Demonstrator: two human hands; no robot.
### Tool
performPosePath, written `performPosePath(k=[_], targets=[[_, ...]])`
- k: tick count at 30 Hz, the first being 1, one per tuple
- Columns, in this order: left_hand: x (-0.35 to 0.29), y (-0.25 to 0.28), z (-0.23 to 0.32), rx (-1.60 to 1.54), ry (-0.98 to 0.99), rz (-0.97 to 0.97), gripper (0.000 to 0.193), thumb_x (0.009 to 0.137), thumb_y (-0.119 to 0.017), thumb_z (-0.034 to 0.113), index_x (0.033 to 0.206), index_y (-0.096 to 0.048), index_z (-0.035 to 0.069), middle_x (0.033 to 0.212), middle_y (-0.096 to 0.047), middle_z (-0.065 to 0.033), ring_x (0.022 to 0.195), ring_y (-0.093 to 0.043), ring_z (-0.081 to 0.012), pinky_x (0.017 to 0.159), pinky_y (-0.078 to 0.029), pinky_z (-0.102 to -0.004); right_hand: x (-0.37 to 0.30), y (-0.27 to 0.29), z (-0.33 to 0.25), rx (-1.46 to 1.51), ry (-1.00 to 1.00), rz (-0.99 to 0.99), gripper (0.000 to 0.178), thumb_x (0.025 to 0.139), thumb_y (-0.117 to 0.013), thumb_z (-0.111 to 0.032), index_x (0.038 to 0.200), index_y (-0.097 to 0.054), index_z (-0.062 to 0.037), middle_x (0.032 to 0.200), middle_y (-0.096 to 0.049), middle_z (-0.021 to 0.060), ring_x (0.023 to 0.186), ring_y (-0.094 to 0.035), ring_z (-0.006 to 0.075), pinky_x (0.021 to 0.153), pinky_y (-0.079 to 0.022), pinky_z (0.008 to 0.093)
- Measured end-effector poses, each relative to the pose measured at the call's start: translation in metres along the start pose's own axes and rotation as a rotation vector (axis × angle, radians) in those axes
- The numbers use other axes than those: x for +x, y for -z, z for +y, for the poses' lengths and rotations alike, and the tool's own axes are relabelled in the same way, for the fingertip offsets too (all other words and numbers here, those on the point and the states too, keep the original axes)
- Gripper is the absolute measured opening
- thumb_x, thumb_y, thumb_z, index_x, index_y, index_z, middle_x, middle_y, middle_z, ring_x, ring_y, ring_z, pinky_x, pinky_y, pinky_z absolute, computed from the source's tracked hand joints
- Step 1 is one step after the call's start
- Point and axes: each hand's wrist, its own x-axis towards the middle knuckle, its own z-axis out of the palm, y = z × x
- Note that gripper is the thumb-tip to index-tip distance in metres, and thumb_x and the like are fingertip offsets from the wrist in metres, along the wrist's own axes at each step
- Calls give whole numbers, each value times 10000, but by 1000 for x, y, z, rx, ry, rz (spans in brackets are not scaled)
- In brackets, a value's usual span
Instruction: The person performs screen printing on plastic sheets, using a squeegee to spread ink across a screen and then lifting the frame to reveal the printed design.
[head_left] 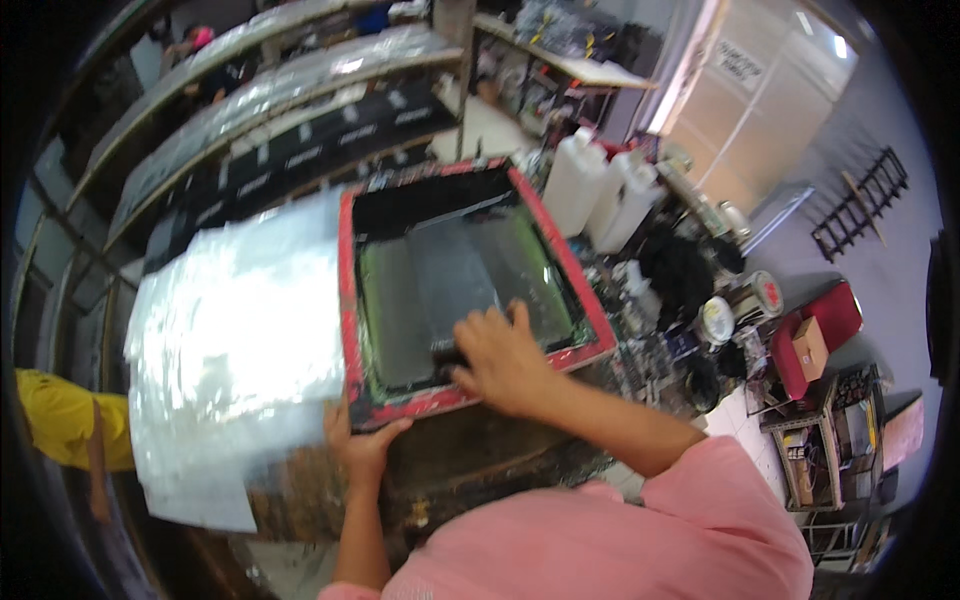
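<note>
A red-edged printing screen [350, 290] lies on the worktable, with dark mesh and a greenish border inside it. Over the lower part of the mesh is my right hand [500, 362], fingers closed on a dark squeegee [446, 358] that the hand mostly hides. My left hand [362, 448] is at the screen's near left corner, thumb and fingers spread around that corner and holding it. Just left of the screen, glossy clear plastic sheets [235, 330] cover the table and reflect bright light.
White plastic jugs [575, 185] stand beyond the screen's right side. Tubs [715, 322] and dark rags [680, 265] crowd the right. Racks [290, 110] holding sheets rise behind. A person in yellow [70, 420] is at far left; a red chair [835, 325] stands at right.
</note>
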Motion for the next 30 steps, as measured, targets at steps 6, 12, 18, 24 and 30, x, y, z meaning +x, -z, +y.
performPosePath(k=[6, 12, 18, 24, 30], targets=[[40, 5, 77, -831, 51, 228, 954, 811, -964, 263, 1563, -465, -45, 1421, -615, -106, 1298, -574, -185, 1106, -464, -357, 29, 73, -11, -46, -24, 242, 490, 900, -739, -480, 1124, -633, -58, 1050, -604, 124, 1069, -584, 330, 1026, -351, 592], [58, -16, 14, 651, 30, -193, 1174, 881, -623, 795, 1636, -327, -53, 1707, -239, -338, 1636, -88, -465, 1227, 38, -778, 87, 121, 6, -59, 45, 429, 453, 896, -738, -478, 1015, -620, -57, 942, -611, 124, 975, -611, 323, 952, -368, 534], [64, -15, 23, 532, -28, -128, 1076, 885, -727, 664, 1567, -419, -109, 1639, -436, -281, 1617, -228, -430, 1283, 64, -686, 109, 150, 11, -11, 60, 425, 458, 932, -704, -490, 997, -627, -44, 933, -622, 132, 959, -633, 330, 942, -369, 513], [129, 11, 20, 316, -160, 252, 704, 962, -789, 317, 1451, -562, -136, 1465, -634, -261, 1500, -464, -425, 1326, -40, -589, 142, 158, 20, 2, 58, 407, 481, 957, -666, -514, 1026, -647, -37, 973, -663, 147, 1012, -656, 333, 998, -369, 544], [100, 93, -55, 418, -88, 416, 574, 963, -766, 200, 1481, -616, 4, 1481, -656, -164, 1503, -488, -378, 1313, -27, -624, 121, 158, 12, -28, 0, 345, 468, 965, -663, -493, 1078, -673, -39, 1046, -706, 148, 1068, -669, 324, 1038, -375, 562]])
